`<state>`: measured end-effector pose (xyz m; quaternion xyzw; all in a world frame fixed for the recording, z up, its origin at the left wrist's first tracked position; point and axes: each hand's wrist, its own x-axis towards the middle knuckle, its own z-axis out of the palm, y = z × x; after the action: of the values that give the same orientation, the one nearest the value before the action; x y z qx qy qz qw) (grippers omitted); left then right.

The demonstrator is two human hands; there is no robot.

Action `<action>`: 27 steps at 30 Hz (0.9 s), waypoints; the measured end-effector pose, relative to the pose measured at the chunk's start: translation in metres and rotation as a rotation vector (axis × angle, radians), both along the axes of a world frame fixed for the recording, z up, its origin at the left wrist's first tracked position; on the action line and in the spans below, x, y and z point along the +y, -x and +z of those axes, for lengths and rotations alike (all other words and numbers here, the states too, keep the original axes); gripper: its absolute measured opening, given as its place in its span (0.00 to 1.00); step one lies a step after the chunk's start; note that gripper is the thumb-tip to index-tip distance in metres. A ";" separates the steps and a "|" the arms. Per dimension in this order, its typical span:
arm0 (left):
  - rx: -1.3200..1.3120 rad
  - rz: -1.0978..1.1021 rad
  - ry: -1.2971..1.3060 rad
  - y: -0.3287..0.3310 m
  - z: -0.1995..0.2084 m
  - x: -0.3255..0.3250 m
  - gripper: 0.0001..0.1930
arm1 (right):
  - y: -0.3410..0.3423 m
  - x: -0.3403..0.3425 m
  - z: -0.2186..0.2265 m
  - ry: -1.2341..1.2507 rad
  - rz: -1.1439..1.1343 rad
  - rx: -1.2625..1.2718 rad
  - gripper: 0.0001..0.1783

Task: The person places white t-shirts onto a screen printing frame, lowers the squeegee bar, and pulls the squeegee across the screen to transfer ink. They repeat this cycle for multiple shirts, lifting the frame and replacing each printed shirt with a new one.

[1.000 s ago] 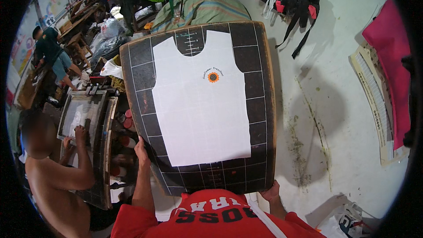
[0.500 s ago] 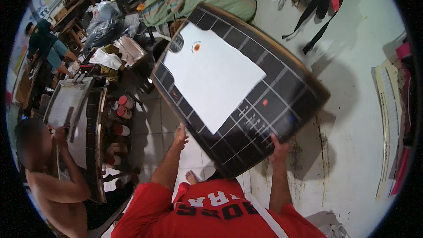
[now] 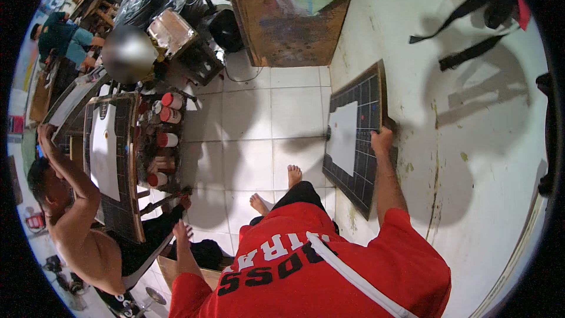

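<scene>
Two hands down to one — right hand [image 3: 382, 139] grips gridded board [image 3: 368, 100] by its edge, swung steep beside wall [image 3: 406, 76], white panel [image 3: 342, 141] still on; left hand [image 3: 183, 232] free, fingers apart — likely a one-handed carry

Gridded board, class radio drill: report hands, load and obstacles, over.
Right hand gripping gridded board by edge; left hand open, empty. White garment piece on its face. Board tilted beside white wall, contact unclear.
</scene>
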<state>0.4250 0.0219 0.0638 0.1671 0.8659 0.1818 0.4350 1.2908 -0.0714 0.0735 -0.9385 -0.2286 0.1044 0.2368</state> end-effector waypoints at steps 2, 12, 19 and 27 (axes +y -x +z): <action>-0.071 0.040 0.050 0.008 0.009 -0.042 0.27 | -0.022 0.000 -0.005 0.054 0.027 0.042 0.22; -0.133 -0.268 0.057 -0.034 -0.022 -0.087 0.33 | -0.016 -0.007 0.015 0.083 0.332 -0.495 0.24; 0.625 0.045 -0.227 0.147 -0.014 -0.028 0.41 | -0.007 -0.075 -0.023 0.649 0.039 0.180 0.45; 0.578 0.479 -0.183 0.348 -0.001 -0.004 0.29 | 0.140 -0.101 -0.006 0.309 -0.160 0.357 0.32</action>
<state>0.0767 0.0178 0.0628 0.0428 0.9474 0.3004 0.1017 1.1510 -0.1725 0.0678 -0.9453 -0.0896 0.2833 0.1348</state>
